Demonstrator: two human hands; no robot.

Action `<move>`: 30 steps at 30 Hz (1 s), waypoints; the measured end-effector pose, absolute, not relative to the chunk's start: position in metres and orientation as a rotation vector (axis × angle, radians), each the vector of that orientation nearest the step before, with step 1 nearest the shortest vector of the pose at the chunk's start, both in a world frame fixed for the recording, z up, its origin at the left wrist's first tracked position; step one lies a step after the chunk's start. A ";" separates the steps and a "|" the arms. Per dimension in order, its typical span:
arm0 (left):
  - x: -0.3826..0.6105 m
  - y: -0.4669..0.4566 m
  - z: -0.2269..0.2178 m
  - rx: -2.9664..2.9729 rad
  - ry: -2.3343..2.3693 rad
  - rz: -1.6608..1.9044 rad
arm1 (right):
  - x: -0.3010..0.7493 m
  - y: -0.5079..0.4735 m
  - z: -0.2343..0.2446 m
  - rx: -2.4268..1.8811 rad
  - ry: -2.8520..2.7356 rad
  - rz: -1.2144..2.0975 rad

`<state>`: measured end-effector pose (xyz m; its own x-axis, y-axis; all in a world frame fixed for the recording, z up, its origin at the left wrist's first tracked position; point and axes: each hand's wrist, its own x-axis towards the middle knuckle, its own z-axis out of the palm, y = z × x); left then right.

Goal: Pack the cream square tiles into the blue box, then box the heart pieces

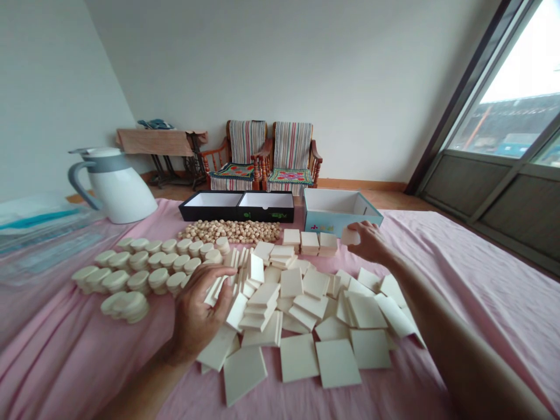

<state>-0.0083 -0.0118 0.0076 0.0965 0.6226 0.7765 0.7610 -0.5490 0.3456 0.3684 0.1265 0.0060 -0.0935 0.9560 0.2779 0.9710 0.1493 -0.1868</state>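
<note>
My right hand (pixel 371 242) is closed on a pale square wooden tile (pixel 350 236), in front of the light-blue box (pixel 321 223) and beside a short row of stacked square tiles (pixel 310 242). At the left side of a heap of loose square tiles (pixel 312 284), my left hand (pixel 199 306) curls its fingers and thumb round a few pale wooden tiles (pixel 213 291). Part of what it grips is hidden behind the fingers. Stacks of round wooden discs (pixel 139 261) stand in rows to the left of that hand.
Small wooden beads (pixel 230 231) lie piled before a black two-compartment box (pixel 266 214). A white-grey jug (pixel 120 189) and clear plastic packaging (pixel 48 239) stand at the left. Pink cloth (pixel 459 274) covers the surface. Two chairs (pixel 291 149) are beyond.
</note>
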 end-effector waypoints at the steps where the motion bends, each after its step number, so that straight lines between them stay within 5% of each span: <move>1: -0.008 -0.012 0.008 -2.219 -1.403 -1.445 | 0.369 0.127 0.002 -1.881 -2.132 -0.027; 23: -0.008 -0.009 0.004 -2.236 -1.421 -1.435 | 0.388 0.086 0.027 -1.738 -2.538 0.726; 30: -0.009 -0.009 0.004 -2.242 -1.437 -1.437 | 0.403 0.109 0.008 -1.669 -1.758 0.714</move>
<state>-0.0091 -0.0085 0.0035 0.1011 0.6462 0.7565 0.7565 -0.5438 0.3634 0.4034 0.1091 0.0080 -0.0247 0.9978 0.0621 0.6722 0.0625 -0.7377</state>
